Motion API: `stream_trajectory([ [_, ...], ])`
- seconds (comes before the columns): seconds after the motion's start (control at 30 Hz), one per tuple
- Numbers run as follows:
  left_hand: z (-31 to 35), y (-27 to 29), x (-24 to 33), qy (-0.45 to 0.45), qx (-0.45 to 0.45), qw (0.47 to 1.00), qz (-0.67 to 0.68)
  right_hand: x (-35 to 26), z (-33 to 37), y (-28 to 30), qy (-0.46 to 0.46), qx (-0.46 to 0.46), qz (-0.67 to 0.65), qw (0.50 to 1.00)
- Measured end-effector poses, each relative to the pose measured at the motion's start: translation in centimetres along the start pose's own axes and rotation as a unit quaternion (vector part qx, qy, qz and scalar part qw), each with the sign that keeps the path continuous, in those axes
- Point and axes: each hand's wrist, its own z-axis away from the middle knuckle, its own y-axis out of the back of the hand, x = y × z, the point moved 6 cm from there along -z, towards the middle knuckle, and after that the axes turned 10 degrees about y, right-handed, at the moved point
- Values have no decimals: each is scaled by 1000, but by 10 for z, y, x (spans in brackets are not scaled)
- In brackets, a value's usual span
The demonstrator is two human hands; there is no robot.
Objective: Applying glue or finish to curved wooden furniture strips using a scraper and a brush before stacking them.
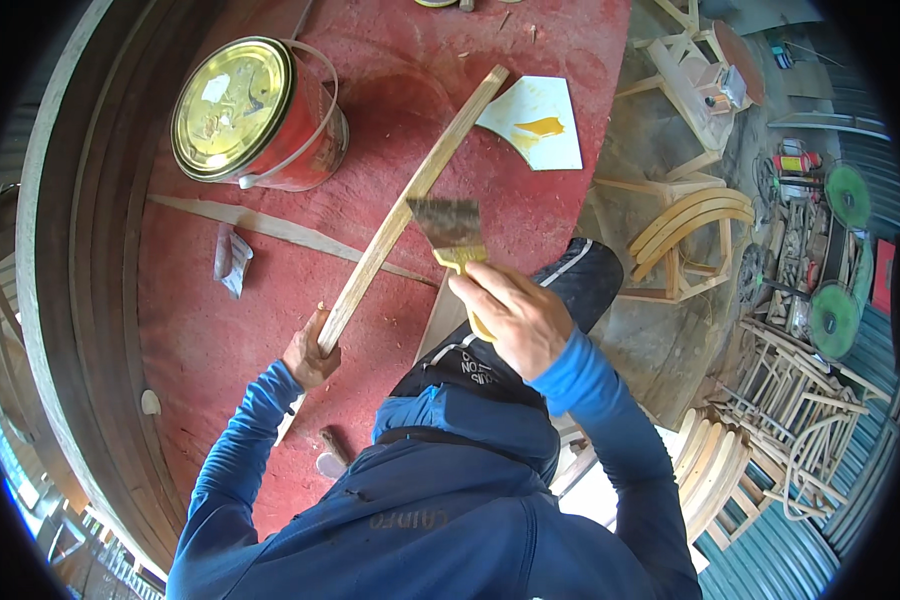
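Note:
My left hand (312,352) is wrapped round the lower part of a long narrow wooden strip (382,245), which slants up to the right. My right hand (518,318) grips a putty knife (450,225) by its yellow handle. The wide, stained metal blade points away from me, and its left corner overlaps the strip; whether it touches the wood I cannot tell. Beyond the strip's far end lies a white sheet (560,95) bearing a smear of yellow-orange paste (542,127).
A large red can (310,145) with a gold lid and handle stands on the red surface (270,330). Nearby are a flat wood piece (270,228) and a crumpled packet (238,262). Curved dark boards (110,300) border the left. Wooden frames (670,240) stand at right.

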Motion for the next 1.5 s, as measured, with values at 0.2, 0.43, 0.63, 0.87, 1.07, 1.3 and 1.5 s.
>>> stream_trajectory([
  [0.2,3,-1,22,-1,25,1000,-2,41,-8,22,-158,103,-330,925],
  [0.43,36,9,-17,50,29,998,10,121,34,40,-282,283,-444,802],
  [0.63,64,26,-51,30,38,999,-12,148,82,52,-335,344,-366,797],
  [0.87,63,30,-46,59,44,997,-23,159,49,55,-216,223,-23,950],
  [1.07,63,26,-49,68,57,996,-25,200,25,43,-196,172,21,965],
  [1.3,65,22,-44,83,69,994,-22,217,14,42,-184,154,12,971],
  [1.5,66,20,-48,76,76,994,-13,218,10,35,-177,165,-19,970],
])
